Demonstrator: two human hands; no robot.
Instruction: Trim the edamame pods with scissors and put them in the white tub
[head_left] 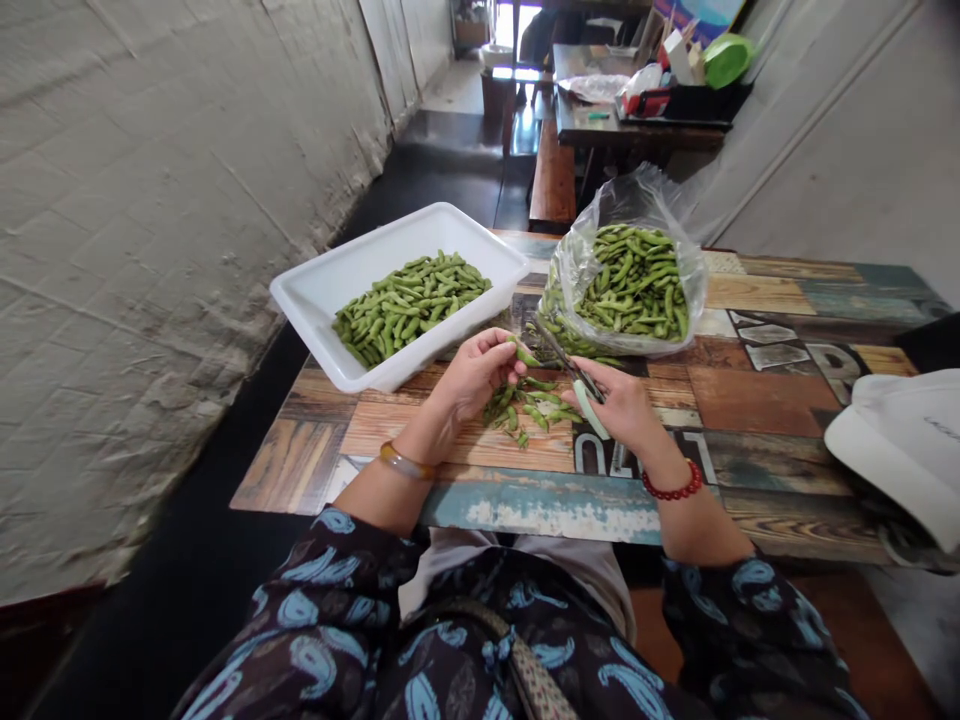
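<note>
Between the thumb and fingers of my left hand (484, 372) is a green edamame pod (523, 353). My right hand (621, 402) grips a pair of scissors (589, 400) with pale green handles, their dark blades pointing up and left close to the pod. On the wood below lie several loose pods and small trimmed bits (541, 408). A white plastic tub (311, 330), partly filled with pods, stands to the left. Behind my right hand, a clear plastic bag (694, 265) sits open, full of pods.
The patchwork wooden table (757, 400) carries a white cap (900, 430) at its right end. A brick wall (150, 200) runs along the left. Farther back are a wooden bench (553, 180) and another table (585, 120) with a black tray (705, 103) of items.
</note>
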